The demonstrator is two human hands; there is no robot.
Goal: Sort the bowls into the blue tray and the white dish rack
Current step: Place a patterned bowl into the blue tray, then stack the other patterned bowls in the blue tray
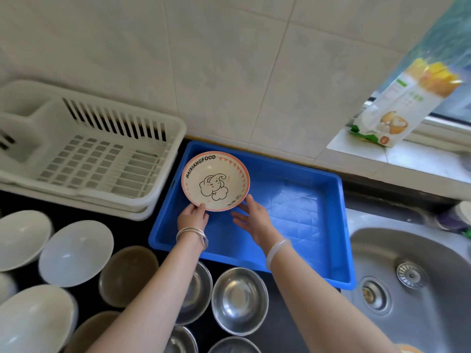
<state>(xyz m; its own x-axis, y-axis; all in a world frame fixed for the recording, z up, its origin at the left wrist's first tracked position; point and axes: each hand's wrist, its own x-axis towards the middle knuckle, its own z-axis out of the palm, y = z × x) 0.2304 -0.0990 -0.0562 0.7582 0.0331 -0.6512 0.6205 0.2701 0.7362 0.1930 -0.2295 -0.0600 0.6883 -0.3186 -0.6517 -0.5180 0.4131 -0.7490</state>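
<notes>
Setting the elephant-print ceramic bowl into the blue tray looks like the step in hand. The bowl is tilted at the tray's far-left corner. The left hand pinches its near rim, and the right hand is spread flat, fingertips at the rim. Next, it likely needs lowering and a gentle release.

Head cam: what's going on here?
A person is sorting bowls. The left hand grips the elephant bowl by its near rim, at the blue tray's far-left corner. The right hand is open beside it. White bowls, brown bowls and steel bowls wait on the counter.
</notes>
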